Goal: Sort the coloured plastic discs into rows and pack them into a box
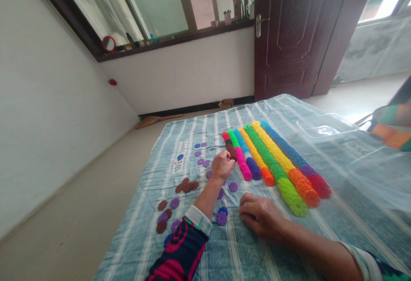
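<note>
My left hand [223, 165] is closed at the near end of a short row of notched plastic discs, red, black and brown. Its fingers pinch the brown discs [231, 151] there. Just right of it lies a green and pink row [241, 161], and beyond that more rows, among them a long green one [266, 152]. On the cloth to the right, my right hand [260, 214] rests with fingers curled; whatever they hold, if anything, is hidden. Between the hands lies a loose purple disc [233, 186]. A purple disc overlapping a blue one [221, 216] is nearer me.
Loose brown discs [186, 185] and purple discs [175, 204] lie scattered on the left of the striped bedcover [135, 246]. At right stands a clear plastic box [324, 129]. Another clear plastic container [382, 178] is nearer. A dark red door [295, 37] rises behind.
</note>
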Demonstrator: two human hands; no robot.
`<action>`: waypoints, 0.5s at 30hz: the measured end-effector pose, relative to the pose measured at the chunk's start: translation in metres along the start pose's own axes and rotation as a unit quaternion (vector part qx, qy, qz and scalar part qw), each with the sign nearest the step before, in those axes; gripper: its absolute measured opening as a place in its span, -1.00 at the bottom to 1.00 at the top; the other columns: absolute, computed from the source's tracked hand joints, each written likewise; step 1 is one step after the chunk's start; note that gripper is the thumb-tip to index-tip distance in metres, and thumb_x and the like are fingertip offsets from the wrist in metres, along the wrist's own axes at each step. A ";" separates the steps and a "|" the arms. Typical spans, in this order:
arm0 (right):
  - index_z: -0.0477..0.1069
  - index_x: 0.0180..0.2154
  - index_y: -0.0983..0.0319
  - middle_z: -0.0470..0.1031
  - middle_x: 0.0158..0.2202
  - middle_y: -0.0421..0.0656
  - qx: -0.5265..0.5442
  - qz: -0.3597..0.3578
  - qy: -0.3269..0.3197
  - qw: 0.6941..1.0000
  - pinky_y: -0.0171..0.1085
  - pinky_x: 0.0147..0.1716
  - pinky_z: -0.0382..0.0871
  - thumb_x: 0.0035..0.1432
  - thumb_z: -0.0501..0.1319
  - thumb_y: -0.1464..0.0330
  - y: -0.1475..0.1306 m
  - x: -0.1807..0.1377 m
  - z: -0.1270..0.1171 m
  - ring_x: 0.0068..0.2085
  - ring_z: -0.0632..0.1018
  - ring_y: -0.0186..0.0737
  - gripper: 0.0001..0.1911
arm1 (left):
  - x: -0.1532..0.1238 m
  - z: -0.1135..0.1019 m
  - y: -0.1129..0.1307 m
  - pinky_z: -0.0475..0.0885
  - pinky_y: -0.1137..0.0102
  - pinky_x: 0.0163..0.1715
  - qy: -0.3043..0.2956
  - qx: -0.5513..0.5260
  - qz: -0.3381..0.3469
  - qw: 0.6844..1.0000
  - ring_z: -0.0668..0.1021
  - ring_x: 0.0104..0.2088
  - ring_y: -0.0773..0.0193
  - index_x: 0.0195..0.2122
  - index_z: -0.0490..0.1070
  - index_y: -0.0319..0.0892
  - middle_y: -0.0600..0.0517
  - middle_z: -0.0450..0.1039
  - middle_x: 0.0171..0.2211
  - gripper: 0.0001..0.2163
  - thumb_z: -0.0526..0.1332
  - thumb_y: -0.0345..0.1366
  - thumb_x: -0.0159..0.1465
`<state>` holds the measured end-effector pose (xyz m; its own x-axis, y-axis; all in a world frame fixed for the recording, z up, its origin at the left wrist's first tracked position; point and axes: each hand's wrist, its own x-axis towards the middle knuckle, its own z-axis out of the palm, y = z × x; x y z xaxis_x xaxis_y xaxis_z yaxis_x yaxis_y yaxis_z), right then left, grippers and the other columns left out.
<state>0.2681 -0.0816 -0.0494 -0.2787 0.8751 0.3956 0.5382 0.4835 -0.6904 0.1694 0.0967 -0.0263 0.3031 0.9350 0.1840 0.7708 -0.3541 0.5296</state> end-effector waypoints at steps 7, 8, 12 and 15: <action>0.33 -0.51 0.23 0.40 -0.37 -0.19 -0.002 0.002 -0.011 1.000 -0.40 -0.40 0.25 0.16 0.10 0.52 -0.002 -0.001 -0.002 -0.41 0.43 -0.36 -0.79 | -0.004 -0.033 -0.017 0.26 0.47 -0.39 0.004 -0.013 0.041 0.999 0.40 -0.47 0.36 -0.47 0.39 -0.20 0.11 0.36 -0.53 -0.99 0.21 -0.40 0.07; 0.33 -0.50 0.23 0.40 -0.37 -0.18 0.000 0.005 -0.012 1.000 -0.40 -0.40 0.25 0.17 0.09 0.52 -0.003 -0.001 -0.003 -0.41 0.43 -0.36 -0.79 | -0.005 -0.042 -0.023 0.27 0.47 -0.40 -0.002 -0.012 0.042 0.999 0.41 -0.47 0.36 -0.48 0.39 -0.20 0.10 0.37 -0.54 -0.98 0.19 -0.40 0.07; 0.34 -0.49 0.23 0.40 -0.36 -0.17 0.009 0.009 -0.020 1.000 -0.38 -0.37 0.27 0.18 0.08 0.51 -0.004 -0.002 -0.003 -0.38 0.45 -0.33 -0.79 | -0.014 -0.072 -0.046 0.28 0.47 -0.42 -0.028 -0.007 0.030 0.999 0.44 -0.48 0.35 -0.52 0.42 -0.20 0.09 0.41 -0.56 -0.92 0.15 -0.42 0.07; 0.33 -0.49 0.23 0.40 -0.37 -0.17 0.014 0.011 -0.024 1.000 -0.37 -0.37 0.27 0.17 0.08 0.51 -0.002 -0.003 -0.003 -0.38 0.45 -0.33 -0.79 | -0.024 -0.087 -0.059 0.29 0.46 -0.43 -0.055 0.001 0.013 0.998 0.45 -0.50 0.34 -0.53 0.45 -0.21 0.09 0.42 -0.58 -0.90 0.15 -0.41 0.05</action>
<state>0.2699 -0.0851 -0.0472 -0.3048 0.8856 0.3506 0.5232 0.4632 -0.7153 0.0676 0.0964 0.0102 0.3820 0.9182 0.1050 0.7636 -0.3776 0.5238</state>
